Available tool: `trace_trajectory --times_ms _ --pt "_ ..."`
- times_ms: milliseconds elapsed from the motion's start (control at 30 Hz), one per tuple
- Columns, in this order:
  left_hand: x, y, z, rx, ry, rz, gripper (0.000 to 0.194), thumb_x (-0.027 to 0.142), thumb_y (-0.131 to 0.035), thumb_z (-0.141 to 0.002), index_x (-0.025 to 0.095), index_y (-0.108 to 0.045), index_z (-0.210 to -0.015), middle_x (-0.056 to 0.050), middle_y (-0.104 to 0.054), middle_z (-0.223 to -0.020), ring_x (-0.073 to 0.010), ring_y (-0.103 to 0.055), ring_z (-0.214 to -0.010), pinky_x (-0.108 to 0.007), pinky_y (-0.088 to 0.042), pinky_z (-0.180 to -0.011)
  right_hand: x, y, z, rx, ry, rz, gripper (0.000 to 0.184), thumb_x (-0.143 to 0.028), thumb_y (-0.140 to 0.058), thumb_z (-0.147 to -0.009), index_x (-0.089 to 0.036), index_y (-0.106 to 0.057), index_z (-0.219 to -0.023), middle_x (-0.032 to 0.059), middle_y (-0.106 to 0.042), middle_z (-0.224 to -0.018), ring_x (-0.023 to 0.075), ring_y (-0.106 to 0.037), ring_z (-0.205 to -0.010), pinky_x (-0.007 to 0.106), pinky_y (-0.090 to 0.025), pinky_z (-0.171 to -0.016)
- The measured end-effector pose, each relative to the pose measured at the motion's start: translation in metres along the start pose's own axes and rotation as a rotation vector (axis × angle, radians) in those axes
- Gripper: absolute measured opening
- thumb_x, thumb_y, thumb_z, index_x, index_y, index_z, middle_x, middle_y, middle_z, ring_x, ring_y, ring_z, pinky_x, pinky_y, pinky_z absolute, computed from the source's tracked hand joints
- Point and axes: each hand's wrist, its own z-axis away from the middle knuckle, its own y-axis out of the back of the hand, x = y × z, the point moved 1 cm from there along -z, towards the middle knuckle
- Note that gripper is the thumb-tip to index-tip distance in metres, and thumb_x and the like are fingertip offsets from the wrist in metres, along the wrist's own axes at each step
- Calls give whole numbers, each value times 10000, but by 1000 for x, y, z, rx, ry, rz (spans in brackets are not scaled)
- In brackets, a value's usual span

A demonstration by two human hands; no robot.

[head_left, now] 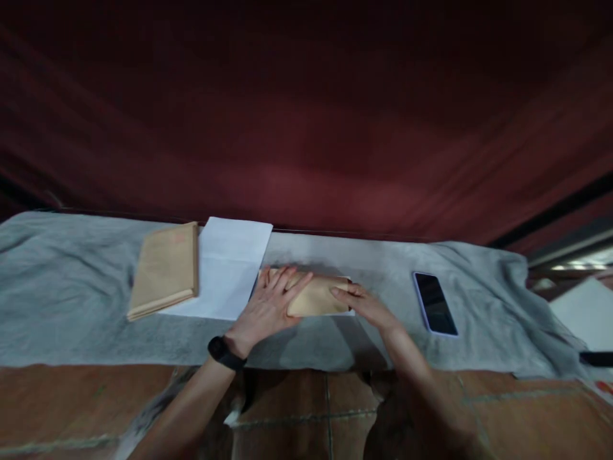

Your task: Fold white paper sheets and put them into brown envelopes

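Observation:
My left hand (pixel 272 299), with a black band on its wrist, lies flat with its fingers apart on the left part of a folded piece of brown paper (pixel 320 295). At the right end of that paper, my right hand (pixel 366 303) pinches the edge, thumb on top and fingers mostly hidden below. A thin white edge, apparently of paper, shows beneath the brown piece. Left of my hands, a white sheet (pixel 234 262) with a faint crease lies on the grey cloth, partly under a stack of brown paper or envelopes (pixel 165 265).
A phone (pixel 435 303) with a light purple case lies on the grey cloth (pixel 393 262) to the right. Dark red fabric (pixel 306 147) rises behind the cloth. Terracotta tiles (pixel 282 409) show in front. A white object (pixel 587 313) stands at the far right.

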Motion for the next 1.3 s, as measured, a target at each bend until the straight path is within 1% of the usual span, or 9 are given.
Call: trace_trajectory --times_ms 100,267,533,733,867,967,1100,1200,1300 --pt "-3 0 -1 -4 18 -36 951 446 -750 -780 286 -263 -1582 -167 -445 -1515 -374 -413 -1382 -601 -186 -1186 -2 3 -1 -68 -6 46 399 -587 -671 -835 -199 -764 -862 22 -742 -831 194 -659 -780 318 -540 -751" --pt "-10 -12 2 -13 28 -30 1016 558 -739 -746 280 -238 -1585 -163 -301 -1622 -392 -342 -1444 -607 -191 -1178 -9 11 0 -97 2 -32 431 -621 -635 -849 -204 -743 -876 22 -741 -858 191 -667 -799 316 -535 -777" --pt "-22 -9 5 -49 18 -104 929 527 -670 -813 259 -228 -1585 -143 -564 -1382 -342 -528 -1277 -494 -348 -1096 -12 20 1 -67 37 -50 450 -644 -645 -837 -202 -724 -854 6 -733 -836 173 -654 -793 303 -521 -791" --pt "-9 -9 0 -13 -53 -70 953 572 -670 -807 257 -217 -1583 -152 -497 -1478 -357 -472 -1350 -536 -289 -1146 -10 13 0 -32 63 -100 456 -651 -641 -840 -206 -737 -867 6 -726 -810 176 -648 -744 297 -523 -738" --pt "-7 -9 -4 -15 -30 -89 908 493 -673 -832 271 -215 -1584 -144 -549 -1401 -361 -523 -1268 -520 -370 -1085 -11 10 -5 -73 85 -69 489 -664 -605 -857 -192 -726 -818 13 -691 -740 172 -618 -675 301 -509 -683" --pt "-17 -4 -1 47 22 -148 903 494 -644 -854 246 -189 -1593 -164 -549 -1369 -377 -532 -1217 -536 -384 -1060 -8 25 -9 117 103 -88 532 -667 -513 -893 -174 -711 -911 45 -709 -825 165 -628 -668 312 -520 -686" --pt "-35 4 7 199 145 -188 916 535 -596 -875 192 -151 -1598 -208 -512 -1378 -403 -492 -1248 -571 -355 -1072 9 43 -8 457 38 381 363 -524 -565 -894 -183 -673 -957 61 -702 -880 205 -662 -792 334 -505 -776" --pt "-43 5 11 163 193 -180 963 527 -626 -847 182 -130 -1596 -212 -509 -1369 -406 -486 -1260 -582 -348 -1074 23 33 -5 468 -57 839 348 -450 -642 -866 -163 -646 -1064 127 -698 -1019 284 -656 -1009 385 -487 -903" --pt "-43 3 14 59 186 -145 988 462 -667 -818 203 -116 -1596 -187 -521 -1367 -384 -483 -1286 -586 -317 -1106 32 16 -4 497 -117 1054 453 -418 -689 -845 -127 -598 -1180 203 -659 -1152 335 -619 -1111 419 -478 -952"
